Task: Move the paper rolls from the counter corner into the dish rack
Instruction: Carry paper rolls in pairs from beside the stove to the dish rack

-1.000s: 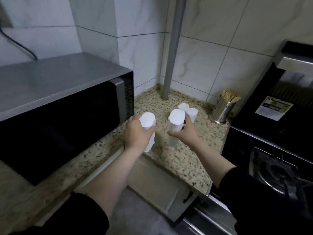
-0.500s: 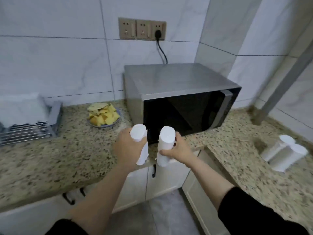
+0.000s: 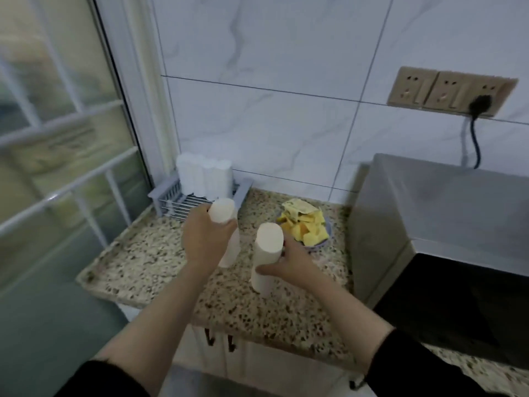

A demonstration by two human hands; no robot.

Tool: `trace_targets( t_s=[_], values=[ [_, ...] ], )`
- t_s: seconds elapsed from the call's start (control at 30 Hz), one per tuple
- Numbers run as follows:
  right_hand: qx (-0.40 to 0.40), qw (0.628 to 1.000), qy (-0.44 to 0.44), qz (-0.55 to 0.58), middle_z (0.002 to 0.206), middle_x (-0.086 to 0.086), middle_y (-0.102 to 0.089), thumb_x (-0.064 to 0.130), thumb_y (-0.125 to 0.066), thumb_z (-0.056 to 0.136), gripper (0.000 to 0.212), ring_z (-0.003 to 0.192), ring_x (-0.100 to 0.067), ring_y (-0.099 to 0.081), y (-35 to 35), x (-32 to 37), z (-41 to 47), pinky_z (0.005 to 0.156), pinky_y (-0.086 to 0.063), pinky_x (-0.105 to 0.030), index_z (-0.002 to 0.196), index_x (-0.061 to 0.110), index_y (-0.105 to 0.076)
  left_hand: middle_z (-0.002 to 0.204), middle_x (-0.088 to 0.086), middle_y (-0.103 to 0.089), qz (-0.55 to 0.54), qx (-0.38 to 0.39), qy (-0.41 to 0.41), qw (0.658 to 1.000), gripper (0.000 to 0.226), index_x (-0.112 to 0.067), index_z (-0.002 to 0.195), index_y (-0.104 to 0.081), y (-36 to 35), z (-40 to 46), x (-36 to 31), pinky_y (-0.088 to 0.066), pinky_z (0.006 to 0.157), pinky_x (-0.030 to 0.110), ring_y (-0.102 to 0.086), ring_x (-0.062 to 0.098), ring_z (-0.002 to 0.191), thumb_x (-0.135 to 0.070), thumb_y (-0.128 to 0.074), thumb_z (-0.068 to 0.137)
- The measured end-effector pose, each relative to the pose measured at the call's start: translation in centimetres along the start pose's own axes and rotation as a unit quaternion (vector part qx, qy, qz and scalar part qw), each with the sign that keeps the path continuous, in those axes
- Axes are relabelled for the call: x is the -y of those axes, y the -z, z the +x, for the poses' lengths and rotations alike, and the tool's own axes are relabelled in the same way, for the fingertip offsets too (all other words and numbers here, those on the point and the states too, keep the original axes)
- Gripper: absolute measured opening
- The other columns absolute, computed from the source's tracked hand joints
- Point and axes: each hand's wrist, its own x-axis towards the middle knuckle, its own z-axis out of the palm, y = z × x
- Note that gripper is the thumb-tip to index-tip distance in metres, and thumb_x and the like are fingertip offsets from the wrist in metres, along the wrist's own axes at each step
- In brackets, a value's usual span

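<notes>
Dish rack [image 3: 200, 196] sits in the corner against wall and window frame [image 3: 126, 110], its back row filled by standing rolls [image 3: 204, 177]. Front wires show bare. Bowl of yellow chips [image 3: 306, 227] and microwave [image 3: 438, 233] crowd the right; speckled counter [image 3: 148, 262] lies open on the left.

two white paper rolls [image 3: 267, 259] upright, held | dish rack [image 3: 242, 193] (holds more rolls)

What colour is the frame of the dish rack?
Grey-lavender, with silver metal bars; the dish rack shows only in the head view.
</notes>
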Motion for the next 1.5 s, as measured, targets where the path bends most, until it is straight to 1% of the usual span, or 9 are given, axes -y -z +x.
trace_targets(
  t_s=[0.2,0.43,0.5,0.6,0.83,1.03,1.13,1.33,1.5],
  values=[
    [0.016,1.000,0.016,-0.013,0.139,0.002,-0.048,0.023,-0.084,0.066,0.087,0.128,-0.022,-0.046,-2.5,2.6,7.2,0.102,-0.046,-0.043,0.139,0.024,-0.037,0.101,0.016,-0.069,0.011,-0.048,0.021,0.999,0.042,-0.004,0.106,-0.063,2.7,5.7,2.0,-0.041,0.061,0.031,-0.064,0.031,0.088,-0.028,-0.075,0.073],
    [0.010,0.999,0.044,-0.014,0.140,-0.003,-0.046,0.022,-0.082,0.069,0.085,0.128,-0.024,-0.045,-4.3,6.6,15.7,0.100,-0.045,-0.035,0.138,0.019,-0.033,0.109,0.011,-0.066,0.015,-0.074,0.031,0.997,0.052,-0.008,0.113,-0.060,2.9,14.9,4.0,-0.054,0.070,0.039,-0.064,0.032,0.095,-0.036,-0.073,0.071],
    [-0.014,0.998,0.054,-0.011,0.140,-0.003,-0.046,0.020,-0.081,0.070,0.083,0.127,-0.022,-0.046,-5.0,7.8,18.2,0.095,-0.043,-0.029,0.138,0.018,-0.034,0.111,0.009,-0.066,0.004,-0.072,0.025,0.997,0.052,-0.010,0.115,-0.058,2.8,18.0,4.3,-0.053,0.072,0.038,-0.064,0.030,0.096,-0.037,-0.072,0.072],
    [-0.039,0.998,0.053,0.001,0.140,-0.003,-0.046,0.019,-0.081,0.070,0.083,0.128,-0.022,-0.045,-6.1,9.2,22.1,0.097,-0.043,-0.031,0.137,0.017,-0.033,0.112,0.009,-0.064,-0.007,-0.068,0.009,0.998,0.053,-0.010,0.117,-0.057,2.6,22.4,4.9,-0.048,0.071,0.034,-0.062,0.027,0.098,-0.036,-0.072,0.074],
    [-0.052,0.998,0.012,-0.022,0.136,-0.005,-0.049,0.021,-0.081,0.070,0.081,0.126,-0.024,-0.046,-9.0,10.8,29.3,0.103,-0.045,-0.042,0.135,0.016,-0.035,0.115,0.012,-0.062,0.001,0.006,-0.010,1.000,0.054,-0.008,0.118,-0.055,0.7,30.6,8.1,-0.043,0.073,0.031,-0.060,0.029,0.100,-0.034,-0.072,0.073],
    [-0.033,0.997,-0.030,-0.061,0.140,-0.005,-0.046,0.019,-0.080,0.070,0.083,0.131,-0.024,-0.041,-11.5,10.0,32.8,0.108,-0.039,-0.039,0.138,0.015,-0.032,0.110,0.015,-0.064,-0.003,0.076,0.002,0.997,0.053,-0.007,0.114,-0.057,-1.5,33.2,11.9,-0.052,0.075,0.036,-0.061,0.029,0.097,-0.031,-0.074,0.070],
    [-0.026,0.996,-0.046,-0.077,0.141,-0.007,-0.045,0.019,-0.079,0.071,0.083,0.132,-0.026,-0.040,-12.7,9.7,34.0,0.109,-0.037,-0.040,0.139,0.013,-0.032,0.112,0.016,-0.062,0.019,0.091,0.013,0.996,0.054,-0.004,0.114,-0.055,-2.2,33.9,13.5,-0.045,0.073,0.031,-0.060,0.030,0.099,-0.032,-0.075,0.072],
    [-0.005,0.994,-0.062,-0.094,0.142,-0.006,-0.042,0.018,-0.078,0.074,0.081,0.133,-0.023,-0.038,-14.6,9.6,35.9,0.107,-0.033,-0.032,0.139,0.014,-0.030,0.109,0.016,-0.061,0.021,0.098,0.031,0.994,0.049,-0.002,0.110,-0.055,-3.0,34.8,14.7,-0.041,0.071,0.031,-0.055,0.024,0.092,-0.029,-0.074,0.074],
    [-0.023,0.994,-0.079,-0.071,0.131,-0.008,-0.055,0.012,-0.077,0.073,0.071,0.121,-0.023,-0.053,-15.6,8.7,36.4,0.088,-0.040,-0.019,0.134,0.013,-0.040,0.105,0.015,-0.061,0.026,0.108,0.029,0.993,0.045,-0.003,0.105,-0.056,-4.1,35.1,15.3,-0.042,0.070,0.031,-0.059,0.029,0.096,-0.029,-0.074,0.073]
  ],
)
